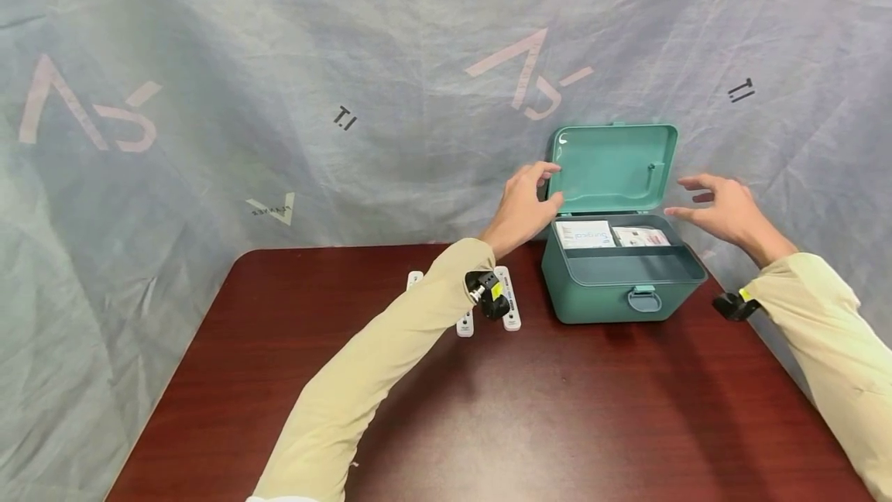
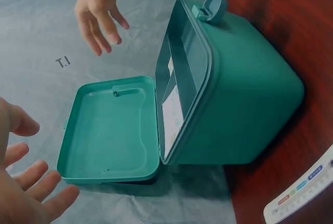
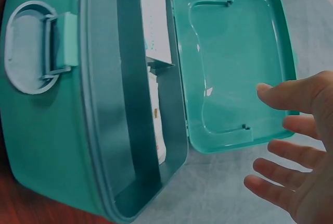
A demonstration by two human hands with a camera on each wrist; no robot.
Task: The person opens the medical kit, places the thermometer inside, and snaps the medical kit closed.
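A green plastic box [image 1: 613,293] stands on the table with its lid [image 1: 613,169] tilted up and back. Inside, a tray with a divider holds a white packet [image 1: 584,235] with blue print and a second white packet [image 1: 641,236] with reddish print. At the lid's left edge is my left hand [image 1: 524,204], its fingers spread and loosely bent, holding nothing. On the lid's other side my right hand [image 1: 721,211] hovers in the air, fingers apart and empty. A grey latch [image 3: 34,47] hangs on the box's front.
White flat strips with printed markings, among them one [image 1: 509,299] left of the box, lie on the dark red table [image 1: 209,378]; my left forearm partly hides others. A grey cloth [image 1: 390,60] hangs behind the table, close to the raised lid.
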